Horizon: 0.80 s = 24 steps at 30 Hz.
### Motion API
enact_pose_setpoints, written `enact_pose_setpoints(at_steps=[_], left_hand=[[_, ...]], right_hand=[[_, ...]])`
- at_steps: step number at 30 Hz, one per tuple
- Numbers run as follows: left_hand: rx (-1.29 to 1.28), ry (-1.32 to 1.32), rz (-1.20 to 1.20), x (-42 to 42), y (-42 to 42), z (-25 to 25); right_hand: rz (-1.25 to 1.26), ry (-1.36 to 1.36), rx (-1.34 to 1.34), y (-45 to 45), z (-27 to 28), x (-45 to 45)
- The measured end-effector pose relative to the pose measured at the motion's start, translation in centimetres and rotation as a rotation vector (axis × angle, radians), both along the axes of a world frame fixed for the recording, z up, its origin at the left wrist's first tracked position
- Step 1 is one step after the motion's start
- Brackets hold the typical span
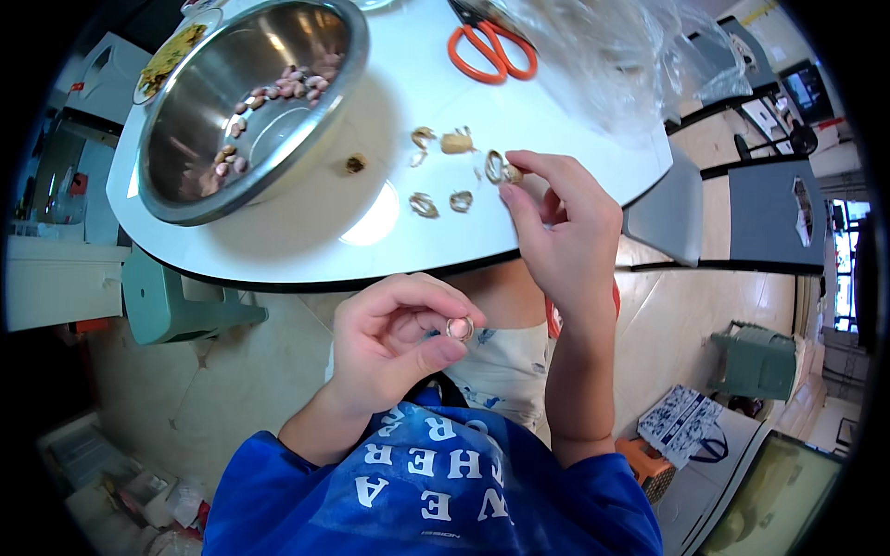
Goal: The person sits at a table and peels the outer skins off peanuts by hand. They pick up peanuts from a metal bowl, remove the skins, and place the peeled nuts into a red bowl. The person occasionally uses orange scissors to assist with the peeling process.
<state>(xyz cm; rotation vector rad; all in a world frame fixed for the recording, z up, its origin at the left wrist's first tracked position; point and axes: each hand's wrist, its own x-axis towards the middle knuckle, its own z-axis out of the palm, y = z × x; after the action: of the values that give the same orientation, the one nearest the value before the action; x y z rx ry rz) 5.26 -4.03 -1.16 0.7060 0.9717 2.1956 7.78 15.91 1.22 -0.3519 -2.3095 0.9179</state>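
Observation:
Above my lap, my left hand (389, 340) pinches a piece of peanut shell (459, 329) between thumb and fingertips, and a pink kernel shows inside it. Over the table's right part, my right hand (573, 219) has thumb and forefinger closed on a shell piece (513, 174). An open shell half (494, 167) is right beside those fingertips. More broken shells (457, 142) are scattered on the white tabletop (306, 257), and one dark shell bit (355, 163) lies nearer the bowl. Several pinkish kernels (299, 85) rest inside the stainless steel bowl (334, 118).
Orange-handled scissors (492, 52) lie at the far side beside a clear plastic bag (612, 55). A plate of food (174, 55) sits behind the bowl. Around the table are a green stool (167, 299) and grey chairs (775, 212).

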Motion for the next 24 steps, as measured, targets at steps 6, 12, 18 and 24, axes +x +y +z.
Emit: enact_pose_setpoints(at_steps=[6,12,18,24], left_hand=[[-0.147,0.372,0.296,-2.7,-0.1,2.0],[-0.154,0.577,0.261,-4.4,-0.5,2.8],[-0.092,0.578,-0.066,-6.3,-0.4,2.8],[-0.042,-0.09,-0.208,-4.9,0.2,1.5]], right_hand=[[0.232,0.162,-0.098,-2.0,1.8,1.6],[0.571,0.122,-0.039,-3.4,4.2,2.7],[0.744,0.016,-0.143,-2.6,4.6,2.3],[0.737,0.001,-0.156,-2.1,4.0,1.7]])
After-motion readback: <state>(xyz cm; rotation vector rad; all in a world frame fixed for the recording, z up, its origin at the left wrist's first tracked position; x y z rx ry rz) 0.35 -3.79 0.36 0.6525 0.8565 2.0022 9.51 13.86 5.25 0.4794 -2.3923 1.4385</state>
